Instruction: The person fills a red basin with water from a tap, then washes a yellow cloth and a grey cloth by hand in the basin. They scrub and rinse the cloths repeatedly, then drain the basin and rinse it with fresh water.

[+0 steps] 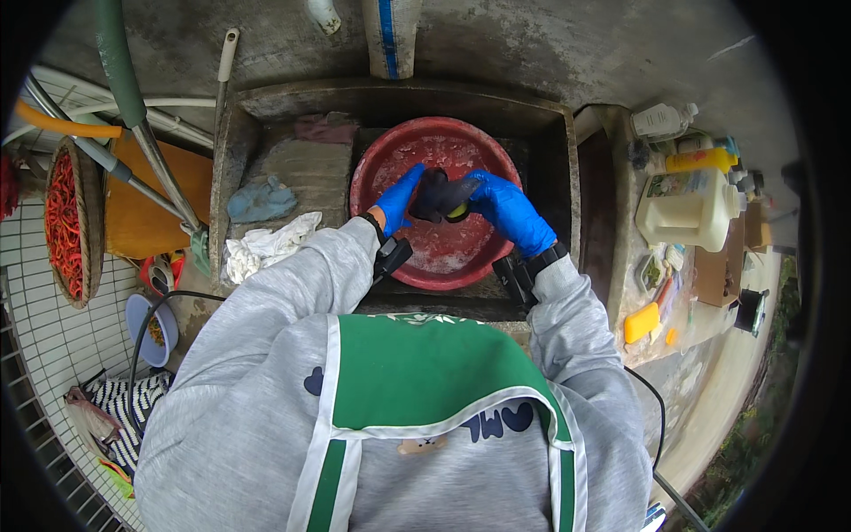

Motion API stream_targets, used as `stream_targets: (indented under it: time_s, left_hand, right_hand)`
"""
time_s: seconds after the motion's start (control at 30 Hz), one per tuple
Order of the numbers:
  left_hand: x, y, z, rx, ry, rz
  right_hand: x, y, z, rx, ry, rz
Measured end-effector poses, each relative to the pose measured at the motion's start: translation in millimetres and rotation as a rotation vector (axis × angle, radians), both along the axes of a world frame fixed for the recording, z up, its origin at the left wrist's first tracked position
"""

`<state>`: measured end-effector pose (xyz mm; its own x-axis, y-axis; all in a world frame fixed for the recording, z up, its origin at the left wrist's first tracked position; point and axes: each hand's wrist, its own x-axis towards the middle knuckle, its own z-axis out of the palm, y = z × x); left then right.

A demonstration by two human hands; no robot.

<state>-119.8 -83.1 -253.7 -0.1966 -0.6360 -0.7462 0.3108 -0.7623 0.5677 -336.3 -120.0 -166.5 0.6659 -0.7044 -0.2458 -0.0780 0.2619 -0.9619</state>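
Observation:
A red plastic basin point(432, 256) with whitish marks on its inside sits in a concrete sink point(405, 93). Over the basin, both of my hands, in blue gloves, are at a dark, wet-looking cloth item point(435, 196), perhaps a sock. My left hand point(401, 199) touches its left side, fingers extended; how firmly it grips is unclear. My right hand point(505, 207) holds the item's right end between thumb and fingers. A small yellow-green thing point(459, 211) shows under the dark cloth beside the right fingers; what it is cannot be told.
White cloth point(272, 246), a blue-grey rag point(262, 199) and a dark red cloth point(326, 128) lie on the sink's left ledge. A large jug point(688, 207), bottles and a yellow-orange block point(641, 323) stand right. A basket of red peppers point(63, 226) is far left.

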Motion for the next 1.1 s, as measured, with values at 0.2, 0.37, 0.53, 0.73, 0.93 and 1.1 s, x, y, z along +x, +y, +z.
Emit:
stream_targets:
  time_s: [0.2,0.37,0.53,0.73,0.93,1.1]
  left_hand:
    - [-17,-4,11,-0.413,0.376,0.139]
    - [-25,-6,45,-0.036,0.597,0.150]
    - [-24,-4,61,0.029,0.531,0.071]
    - [-26,-7,44,0.034,0.390,0.097]
    - [-28,0,51,-0.002,0.232,0.105]
    - [-31,0,51,0.043,0.272,0.168]
  right_hand:
    - [20,18,29,0.330,-0.289,-0.399]
    - [64,35,-7,-0.187,0.161,-0.417]
    - [80,29,-32,-0.580,0.296,-0.478]
    - [85,23,-33,-0.703,0.588,-0.396]
    - [90,24,-26,-0.500,0.530,-0.506]
    - [94,17,-34,-0.379,0.552,-0.544]
